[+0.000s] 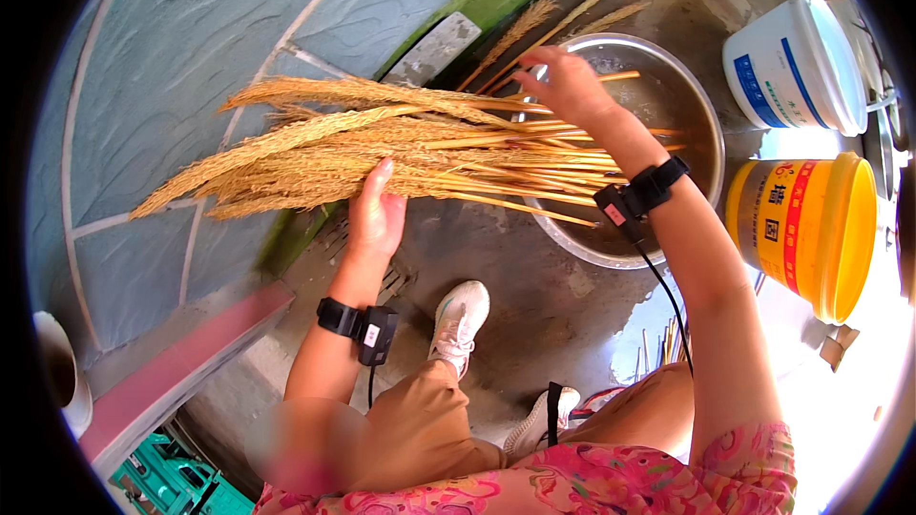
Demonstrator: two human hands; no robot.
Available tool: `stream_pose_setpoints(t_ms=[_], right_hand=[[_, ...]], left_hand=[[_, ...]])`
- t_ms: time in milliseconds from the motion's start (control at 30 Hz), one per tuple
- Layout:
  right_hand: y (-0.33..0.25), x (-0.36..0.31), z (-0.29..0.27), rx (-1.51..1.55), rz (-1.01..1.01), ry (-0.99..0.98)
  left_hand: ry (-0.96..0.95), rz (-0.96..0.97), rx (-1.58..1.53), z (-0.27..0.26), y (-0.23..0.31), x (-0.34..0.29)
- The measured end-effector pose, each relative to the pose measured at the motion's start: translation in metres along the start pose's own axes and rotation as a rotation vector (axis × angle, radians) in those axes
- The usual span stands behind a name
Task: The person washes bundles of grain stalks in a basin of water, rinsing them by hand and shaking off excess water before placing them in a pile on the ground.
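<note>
A thick bundle of dry golden broomcorn stalks (pixel 315 157) lies crosswise in front of me, bushy heads to the left and bare stems to the right. My left hand (pixel 379 216) grips it from the near side below the heads, thumb up against the stalks; its fingers are mostly hidden beneath. Over the stems at the far side is my right hand (pixel 570 86), its fingers apart and curved, with no stalk seen clasped in it. The stem ends reach over a wide metal basin (pixel 689 119) that seems to hold water. Each wrist wears a black strap with a small box.
Loose broomcorn heads (pixel 572 17) lie beyond the basin. At right stand a white bucket (pixel 797 67) and a yellow bucket (pixel 801 229), the latter tipped on its side. A blue-grey tiled wall (pixel 191 29) rises at left. A turquoise plastic item (pixel 176 482) sits lower left.
</note>
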State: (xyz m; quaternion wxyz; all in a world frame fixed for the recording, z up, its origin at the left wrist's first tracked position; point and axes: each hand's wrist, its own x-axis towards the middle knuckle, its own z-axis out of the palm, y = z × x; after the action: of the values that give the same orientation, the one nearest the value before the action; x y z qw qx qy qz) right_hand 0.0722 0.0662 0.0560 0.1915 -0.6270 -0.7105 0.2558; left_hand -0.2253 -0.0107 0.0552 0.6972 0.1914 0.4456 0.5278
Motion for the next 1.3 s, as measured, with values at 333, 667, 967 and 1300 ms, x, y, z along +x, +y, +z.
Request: stream_pose_setpoints(t_ms=[333, 667, 967, 1300], right_hand=[[-0.061, 0.002, 0.026, 0.476, 0.087, -0.652], [-0.043, -0.022, 0.007, 0.387, -0.009, -0.029], [-0.077, -0.143, 0.054, 0.039, -0.323, 0.021], [-0.049, -0.137, 0.172, -1.061, 0.036, -0.255]], left_hand=[[-0.194, -0.089, -0.131, 0.015, 0.006, 0.003], [-0.193, -0.03, -0.089, 0.041, 0.014, 0.016], [-0.134, -0.079, -0.079, 0.022, 0.009, 0.011], [-0.141, -0.09, -0.055, 0.017, 0.006, 0.012]])
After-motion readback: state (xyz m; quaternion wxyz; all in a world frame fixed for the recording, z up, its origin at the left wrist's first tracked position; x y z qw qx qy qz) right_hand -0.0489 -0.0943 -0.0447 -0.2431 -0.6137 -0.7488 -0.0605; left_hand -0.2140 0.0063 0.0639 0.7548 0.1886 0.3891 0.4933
